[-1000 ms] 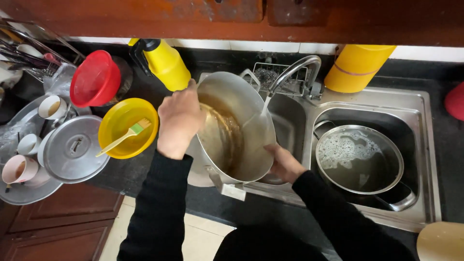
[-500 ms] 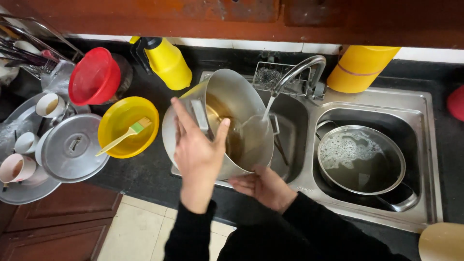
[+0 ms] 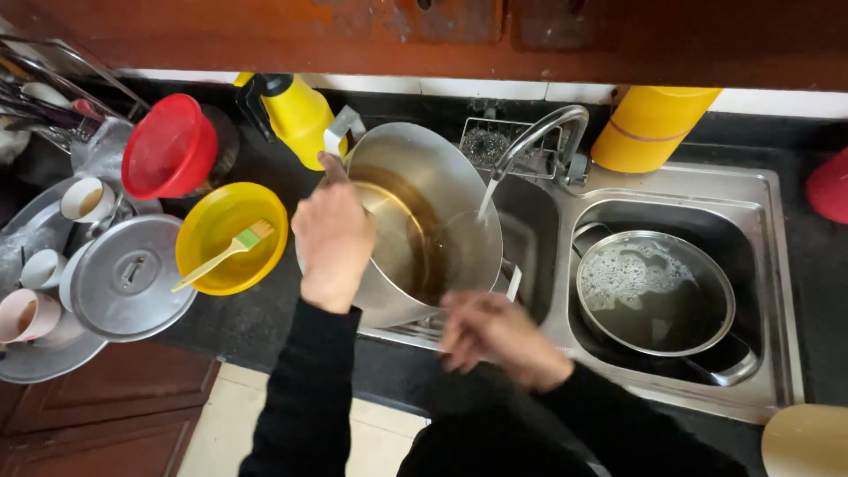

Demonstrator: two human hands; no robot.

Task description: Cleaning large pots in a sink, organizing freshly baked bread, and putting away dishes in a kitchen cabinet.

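A large steel pot (image 3: 442, 190) is tilted over the left sink basin, its mouth facing me, with brownish water inside. A thin stream from the tap (image 3: 541, 132) runs into it. My left hand (image 3: 333, 237) grips the pot's near left rim. My right hand (image 3: 490, 334), blurred, hovers just below the pot's lower edge with fingers apart and nothing in it.
The right sink basin (image 3: 768, 265) holds a steel pan (image 3: 655, 293) with soapy water. On the dark counter at left sit a yellow bowl (image 3: 221, 221) with a brush (image 3: 225, 253), a red strainer (image 3: 168, 146), a steel lid (image 3: 128, 276), cups and a yellow jug (image 3: 296, 115).
The pot has turned, its handle now at the top. My left hand moved from the front of the pot to its left rim. My right hand came off the pot's underside.
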